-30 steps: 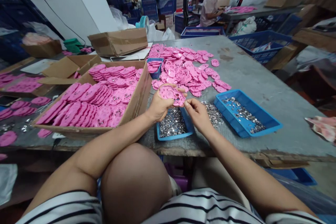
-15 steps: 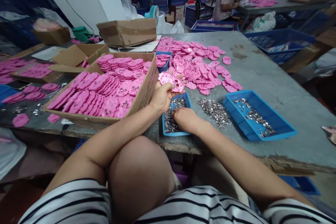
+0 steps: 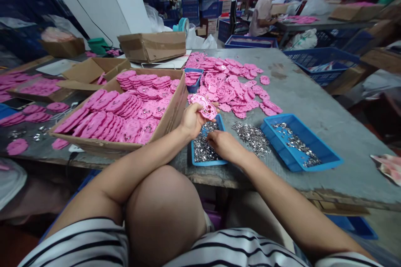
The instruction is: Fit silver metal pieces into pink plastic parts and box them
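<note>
A pink plastic piece (image 3: pixel 205 106) with round holes is held in my left hand (image 3: pixel 191 120), just above a small blue tray (image 3: pixel 193 160). That tray contains many small shiny metal parts (image 3: pixel 203 148). My right hand (image 3: pixel 226 144) dips into the tray with its fingers pinched together at the metal parts. Whatever lies between those fingertips is too small to make out. Just right of the tray, a loose heap of similar metal parts (image 3: pixel 252 138) lies on the table. A second blue tray (image 3: pixel 326 150) beyond it has more of them scattered along its bottom.
A cardboard box (image 3: pixel 109 149) filled with stacked pink pieces stands at my left. Behind the trays spreads a pile of pink pieces (image 3: pixel 232 87) on the grey table (image 3: pixel 300 96). A small blue bin (image 3: pixel 194 87) holds more. Another person (image 3: pixel 261 12) sits at a far table.
The view has tilted up slightly. The pink piece in my left hand is turned a little differently. My right hand stays at the metal parts, its fingers raised slightly.
</note>
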`<state>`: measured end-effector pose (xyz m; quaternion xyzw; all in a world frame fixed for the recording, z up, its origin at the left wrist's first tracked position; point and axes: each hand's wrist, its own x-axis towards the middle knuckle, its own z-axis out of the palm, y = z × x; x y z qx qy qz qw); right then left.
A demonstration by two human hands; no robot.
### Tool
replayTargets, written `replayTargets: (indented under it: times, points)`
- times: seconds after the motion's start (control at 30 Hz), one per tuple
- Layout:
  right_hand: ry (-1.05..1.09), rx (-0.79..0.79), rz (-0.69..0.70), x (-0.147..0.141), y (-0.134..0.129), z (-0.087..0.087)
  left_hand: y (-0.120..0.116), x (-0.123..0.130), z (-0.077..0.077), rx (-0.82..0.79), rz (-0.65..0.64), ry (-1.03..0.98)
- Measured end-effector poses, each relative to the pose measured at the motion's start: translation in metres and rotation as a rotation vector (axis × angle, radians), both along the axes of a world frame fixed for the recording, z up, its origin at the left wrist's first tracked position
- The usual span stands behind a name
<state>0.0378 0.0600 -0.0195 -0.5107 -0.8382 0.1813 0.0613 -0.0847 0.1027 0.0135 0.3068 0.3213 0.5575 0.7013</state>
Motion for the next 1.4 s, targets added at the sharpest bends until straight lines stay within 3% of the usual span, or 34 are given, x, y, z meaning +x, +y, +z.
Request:
replayTargets:
  times: [0.13, 0.4, 0.53, 0.63, 0.9, 1.1, 1.4]
  points:
    - [0.125, 0.004, -0.015, 0.001, 0.0, 0.0, -0.001, 0.0, 0.001, -0.017, -0.024, 0.005]
    - [1.181, -0.337, -0.445, 0.026, 0.01, 0.011, -0.001, 0.0, -0.01, 0.102, -0.054, 0.171]
    - [1.396, -0.39, -0.533, 0.031, 0.013, 0.017, -0.006, 0.001, -0.013, 0.089, -0.229, 0.307]
    - [1.424, -0.417, -0.582, 0.027, 0.012, 0.017, -0.009, 0.002, -0.014, 0.109, -0.3, 0.353]
    - [1.369, -0.313, -0.538, 0.012, 0.012, 0.013, -0.006, 0.003, -0.018, 0.147, -0.215, 0.376]
    - [1.347, -0.252, -0.556, 0.02, 0.013, 0.013, -0.006, 0.003, -0.016, 0.139, -0.204, 0.374]
    - [1.11, -0.185, -0.407, 0.03, 0.019, 0.016, -0.007, 0.002, -0.019, 0.152, -0.275, 0.371]
